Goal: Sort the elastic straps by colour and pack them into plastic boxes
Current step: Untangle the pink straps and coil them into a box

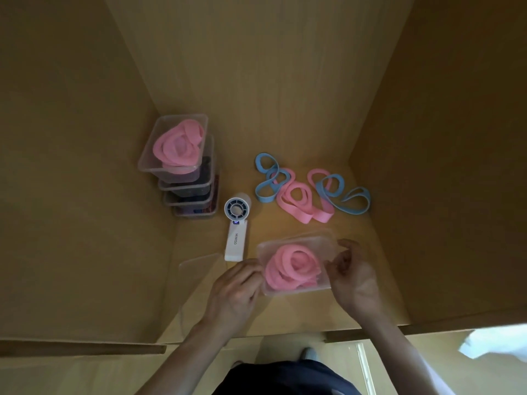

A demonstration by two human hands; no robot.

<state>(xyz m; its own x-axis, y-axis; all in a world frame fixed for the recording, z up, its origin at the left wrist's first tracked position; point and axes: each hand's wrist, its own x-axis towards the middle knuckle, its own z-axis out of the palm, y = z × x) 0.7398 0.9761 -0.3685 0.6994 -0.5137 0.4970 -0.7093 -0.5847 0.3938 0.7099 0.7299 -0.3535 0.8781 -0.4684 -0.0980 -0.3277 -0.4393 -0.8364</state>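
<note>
— Which way does the plastic box (296, 265) between the hands run?

— Its long axis lies roughly left to right, tilted a little so the right end sits farther from the person. It is a clear, shallow rectangle with rounded corners, and coiled pink straps (293, 269) fill it.

— And the hands?

— The left hand (236, 289) touches the box's left short edge, fingers curled against the rim. The right hand (353, 276) is at the right short edge, fingers loosely bent; I cannot tell whether it grips the wall or only rests near it. So the box sits directly between them, on the tabletop (285, 138).

— Anything beside it?

— A clear lid (196, 269) lies flat just left of the left hand (hard to see, being transparent). A white handheld fan (236, 223) lies just beyond, its handle pointing toward the person.

— The loose straps?

— Farther back, a tangle of pink loops (296, 196) and blue loops (342, 195) lies overlapping in a row running left to right, well apart from the hands.

— Other boxes?

— A stack of boxes (185, 166) stands at the far left; the top one holds coiled pink straps, the lower ones dark contents.
</note>
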